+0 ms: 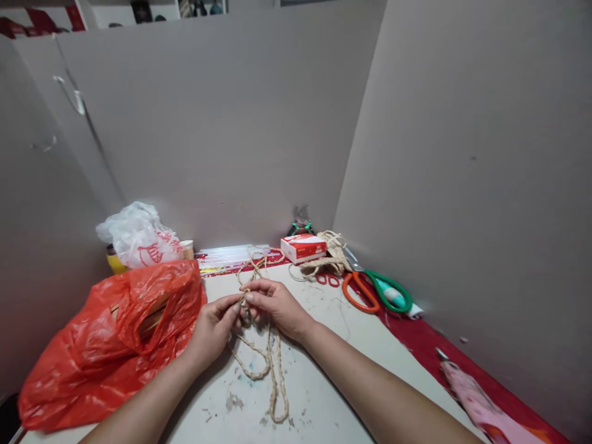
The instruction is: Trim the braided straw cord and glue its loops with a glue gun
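Observation:
A braided tan cord [279, 382] lies in loops on the pale board [324, 382] and runs up between both hands. My left hand [216, 320] pinches part of the cord between thumb and fingertips. Close beside it, my right hand [275, 305] pinches the same spot, with the fingertips of both hands nearly touching. Below the fingers a small greyish piece shows, too hidden to name. Another length of the cord curls on the far side of the hands, towards the back edge.
On the left sits a red plastic bag [102, 345], with a white plastic bag [143, 237] behind it. At the back stand a red-and-white box [303, 248] and a bundle of braided cord [330, 253]. Scissors with orange and green handles [361, 293] lie right. Grey partitions [240, 135] enclose the table.

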Demonstrator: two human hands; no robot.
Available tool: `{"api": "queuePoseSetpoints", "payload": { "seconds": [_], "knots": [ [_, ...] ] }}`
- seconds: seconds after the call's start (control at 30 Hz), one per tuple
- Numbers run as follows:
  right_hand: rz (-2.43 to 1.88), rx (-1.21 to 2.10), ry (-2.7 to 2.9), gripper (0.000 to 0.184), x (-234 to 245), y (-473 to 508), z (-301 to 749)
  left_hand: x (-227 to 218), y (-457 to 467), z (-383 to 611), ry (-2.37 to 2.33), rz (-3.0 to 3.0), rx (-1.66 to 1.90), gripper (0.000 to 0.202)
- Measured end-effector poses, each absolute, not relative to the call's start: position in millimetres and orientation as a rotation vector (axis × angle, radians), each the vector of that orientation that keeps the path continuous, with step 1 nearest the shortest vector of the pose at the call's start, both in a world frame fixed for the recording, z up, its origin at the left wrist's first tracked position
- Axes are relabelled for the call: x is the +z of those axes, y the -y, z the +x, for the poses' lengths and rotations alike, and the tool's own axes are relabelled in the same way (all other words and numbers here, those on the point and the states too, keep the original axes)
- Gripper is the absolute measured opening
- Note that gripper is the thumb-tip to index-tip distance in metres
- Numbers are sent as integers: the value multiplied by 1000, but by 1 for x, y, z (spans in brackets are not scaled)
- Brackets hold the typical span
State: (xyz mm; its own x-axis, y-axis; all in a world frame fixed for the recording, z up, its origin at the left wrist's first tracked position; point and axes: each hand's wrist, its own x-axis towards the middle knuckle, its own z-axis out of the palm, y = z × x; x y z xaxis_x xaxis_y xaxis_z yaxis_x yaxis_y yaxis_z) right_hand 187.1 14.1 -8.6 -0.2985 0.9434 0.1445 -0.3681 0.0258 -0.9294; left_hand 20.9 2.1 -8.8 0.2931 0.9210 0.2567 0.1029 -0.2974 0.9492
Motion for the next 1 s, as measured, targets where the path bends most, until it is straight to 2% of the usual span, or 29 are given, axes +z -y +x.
{"api": "queuePoseSetpoints", "payload": {
  "seconds": [0.07, 0.17, 0.47, 1.0],
  "knots": [
    [-627, 1645, 1177, 31, -8, -14, 191, -6, -1, 21, -888, 1563, 1098, 26],
    [-587, 1708, 1150, 27, -7, -11, 194, -1, 1, 22, -802, 1487, 1054, 23],
    [-691, 1636, 1016, 19, -12, -15, 198, -1, -1, 21, -690, 1221, 1016, 33],
    [-819, 1540, 1015, 25, -15, -13, 199, -8, 1, 25, -859, 1444, 1123, 22]
  ]
}}
